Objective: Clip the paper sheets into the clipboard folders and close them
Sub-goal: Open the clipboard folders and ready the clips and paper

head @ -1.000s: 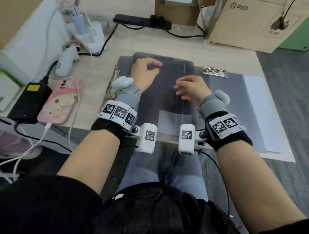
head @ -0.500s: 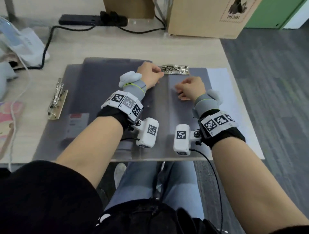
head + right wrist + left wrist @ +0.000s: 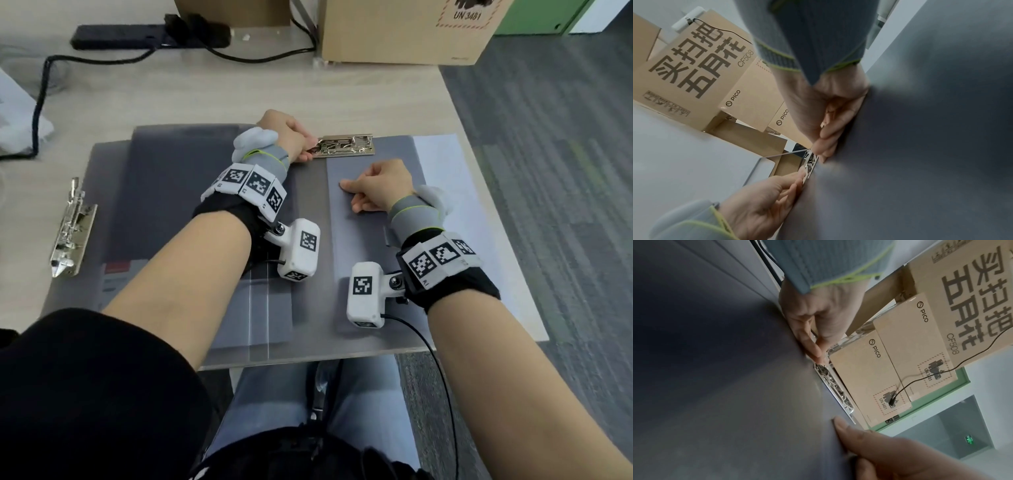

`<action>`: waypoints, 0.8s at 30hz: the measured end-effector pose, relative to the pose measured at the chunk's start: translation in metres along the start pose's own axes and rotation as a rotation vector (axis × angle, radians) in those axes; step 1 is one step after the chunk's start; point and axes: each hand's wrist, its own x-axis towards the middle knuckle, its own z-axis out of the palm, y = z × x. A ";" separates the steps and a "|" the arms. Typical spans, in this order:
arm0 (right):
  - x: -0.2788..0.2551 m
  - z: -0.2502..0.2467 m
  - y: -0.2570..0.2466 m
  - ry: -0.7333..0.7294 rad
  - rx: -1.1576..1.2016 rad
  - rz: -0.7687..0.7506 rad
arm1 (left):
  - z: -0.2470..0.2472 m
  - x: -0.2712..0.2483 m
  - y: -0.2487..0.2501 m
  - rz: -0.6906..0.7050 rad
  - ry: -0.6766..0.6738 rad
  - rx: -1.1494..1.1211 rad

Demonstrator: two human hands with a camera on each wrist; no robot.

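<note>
Two grey clipboard folders lie flat on the desk. At the far edge of the right folder [image 3: 359,246] sits its metal clip [image 3: 347,146]. My left hand [image 3: 284,137] pinches that clip's left end; in the left wrist view its fingertips [image 3: 818,356] meet the clip [image 3: 830,386]. Just in front of the clip, my right hand [image 3: 380,186] rests on the folder with curled fingers and its thumb [image 3: 846,433] pressed flat, holding nothing. A white paper sheet [image 3: 445,161] juts out from under the folder's right side. The left folder [image 3: 164,192] has its clip [image 3: 70,229] on the left.
Cardboard boxes [image 3: 394,31] stand at the back right of the desk [image 3: 205,96]. A black power strip [image 3: 137,36] and its cable run along the back left. The desk ends just right of the paper, above grey carpet [image 3: 548,171].
The head view has swung right. My left hand moved from the left folder's middle to the right folder's clip and pinched its end. My right hand settled on that folder.
</note>
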 end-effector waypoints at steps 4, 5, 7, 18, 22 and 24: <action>0.003 0.001 0.001 -0.001 0.010 0.004 | 0.001 0.005 0.000 0.039 0.023 0.107; 0.003 0.001 0.001 0.000 0.010 0.002 | 0.002 0.005 0.001 0.059 0.012 0.157; 0.003 0.001 0.001 0.000 0.005 0.000 | 0.003 0.006 0.004 0.096 -0.006 0.253; 0.005 0.003 0.001 0.019 -0.012 0.006 | -0.001 0.004 0.014 0.162 -0.027 0.438; 0.006 0.003 0.001 0.021 -0.016 0.009 | -0.004 -0.004 0.036 0.275 0.056 0.339; 0.006 0.003 0.001 0.018 -0.019 0.013 | 0.002 -0.009 0.047 0.371 0.013 0.383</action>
